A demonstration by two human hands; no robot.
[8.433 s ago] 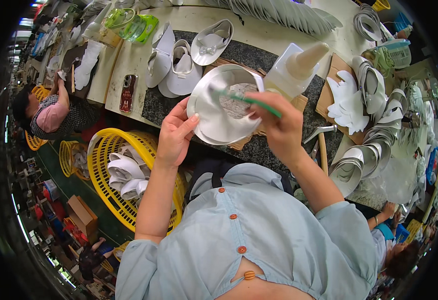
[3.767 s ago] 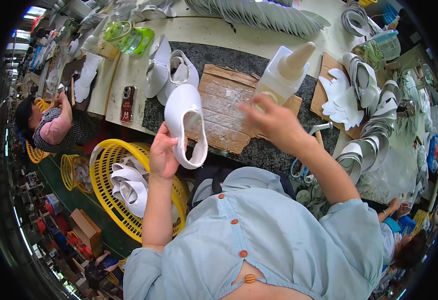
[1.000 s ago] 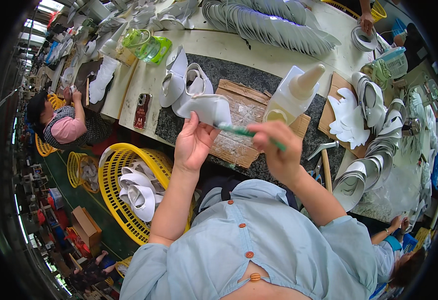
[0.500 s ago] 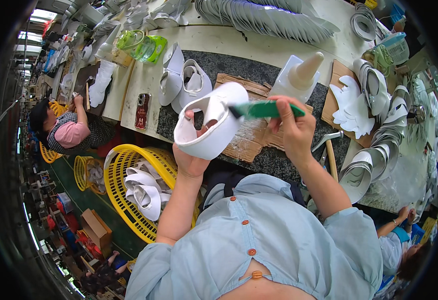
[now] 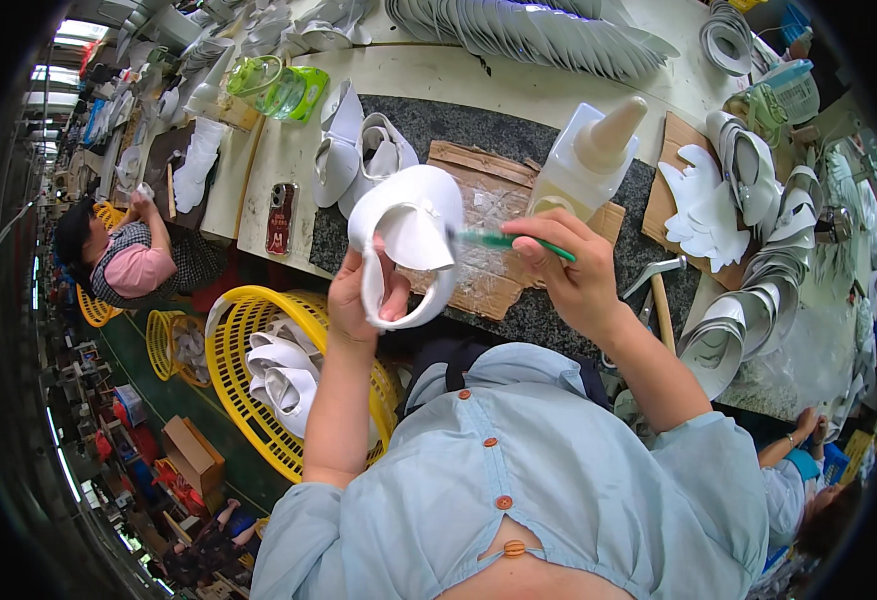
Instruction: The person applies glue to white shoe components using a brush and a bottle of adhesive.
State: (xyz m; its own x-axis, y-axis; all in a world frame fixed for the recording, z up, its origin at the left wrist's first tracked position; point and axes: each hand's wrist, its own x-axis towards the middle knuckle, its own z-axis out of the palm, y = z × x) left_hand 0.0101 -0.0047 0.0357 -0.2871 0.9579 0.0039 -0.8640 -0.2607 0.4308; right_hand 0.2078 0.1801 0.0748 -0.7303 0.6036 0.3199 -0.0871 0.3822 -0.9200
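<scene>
My left hand (image 5: pixel 351 298) grips a white shoe upper (image 5: pixel 420 240) by its lower left edge, holding it up over the bench with its opening towards me. In my right hand (image 5: pixel 580 272) is a brush with a green handle (image 5: pixel 513 241), pinched between thumb and fingers. Its tip, blurred by motion, is at the right side of the upper; I cannot tell if it touches. Below lies a piece of cardboard (image 5: pixel 488 283) with whitish smears, on a dark speckled slab (image 5: pixel 428 118). Beside the right hand stands a translucent bottle with a cone nozzle (image 5: pixel 583 165).
More white uppers (image 5: pixel 383 148) stand behind the held one. Left are a phone (image 5: pixel 279 220) and a yellow basket (image 5: pixel 220 375) holding uppers. A hammer (image 5: pixel 662 312) and white cut pieces (image 5: pixel 703 205) lie right. A co-worker (image 5: pixel 138 245) sits at left, another (image 5: pixel 788 470) at lower right.
The upper has been turned so its opening faces me more, and my left hand has shifted slightly left. The brush handle has rolled and now looks thinner, with my right fingers lying over it.
</scene>
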